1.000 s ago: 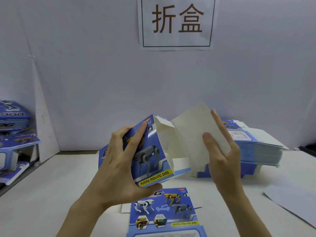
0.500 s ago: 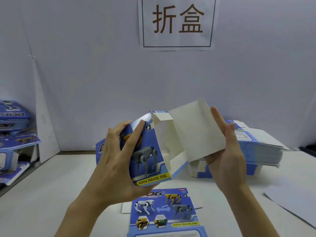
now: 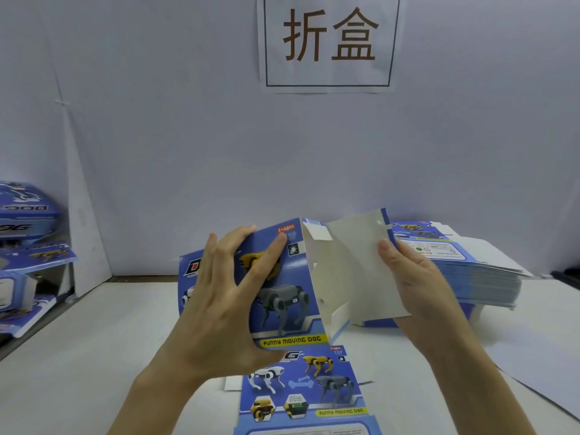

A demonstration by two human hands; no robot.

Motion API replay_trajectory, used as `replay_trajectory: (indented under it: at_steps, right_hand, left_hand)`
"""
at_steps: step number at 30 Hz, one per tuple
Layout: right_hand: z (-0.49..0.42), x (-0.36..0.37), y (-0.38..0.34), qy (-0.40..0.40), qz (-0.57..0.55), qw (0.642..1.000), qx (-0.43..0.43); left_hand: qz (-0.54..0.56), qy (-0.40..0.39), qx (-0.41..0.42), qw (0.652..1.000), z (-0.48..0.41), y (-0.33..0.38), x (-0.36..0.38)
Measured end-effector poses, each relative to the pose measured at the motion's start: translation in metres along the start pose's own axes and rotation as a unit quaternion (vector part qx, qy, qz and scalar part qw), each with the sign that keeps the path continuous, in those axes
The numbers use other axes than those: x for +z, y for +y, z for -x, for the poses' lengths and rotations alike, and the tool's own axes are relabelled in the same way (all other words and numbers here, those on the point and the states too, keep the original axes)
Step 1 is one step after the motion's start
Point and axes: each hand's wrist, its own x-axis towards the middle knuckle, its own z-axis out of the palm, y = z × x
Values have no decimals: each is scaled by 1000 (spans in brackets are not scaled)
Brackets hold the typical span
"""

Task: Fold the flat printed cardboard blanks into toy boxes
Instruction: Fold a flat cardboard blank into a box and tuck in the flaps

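Observation:
I hold a half-opened blue toy box (image 3: 284,296), printed with robot dogs and "FUNNY MOVING DOG", above the table. My left hand (image 3: 226,296) grips its printed front face, fingers spread over it. My right hand (image 3: 417,284) pinches the edge of the big white end flap (image 3: 354,271), which stands open to the right. A flat printed blank (image 3: 307,394) lies on the table under my hands. A thick stack of flat blanks (image 3: 470,271) sits at the right, behind my right hand.
Folded blue boxes (image 3: 28,246) are piled at the left edge. A white sheet of paper (image 3: 546,372) lies at the right front. A sign with two characters (image 3: 329,39) hangs on the grey back wall.
The box has turned so its printed face looks more at me. My right hand moved from flat behind the white flap to pinching its edge, and the flap swung nearer to the box.

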Motion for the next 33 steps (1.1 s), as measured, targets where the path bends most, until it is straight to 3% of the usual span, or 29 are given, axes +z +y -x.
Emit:
replay_trajectory:
  at_steps: [6, 11, 14, 20, 29, 33]
  right_hand:
    - [3, 7, 1, -19, 4, 1000, -5]
    - [6, 12, 0, 51, 77, 993, -73]
    - [12, 28, 4, 8, 131, 979, -153]
    - [22, 49, 22, -70, 202, 958, -192]
    - [20, 46, 25, -85, 201, 960, -175]
    - [20, 41, 20, -162, 198, 957, -136]
  left_hand:
    - [3, -7, -14, 1000, 0, -2, -3]
    - [-19, -12, -17, 1000, -1, 1, -4]
    - [-46, -17, -8, 999, -3, 8, 2]
    - [-58, -6, -15, 998, -3, 12, 3]
    - [-49, -10, -27, 998, -2, 16, 3]
    - [-48, -20, -27, 998, -2, 13, -1]
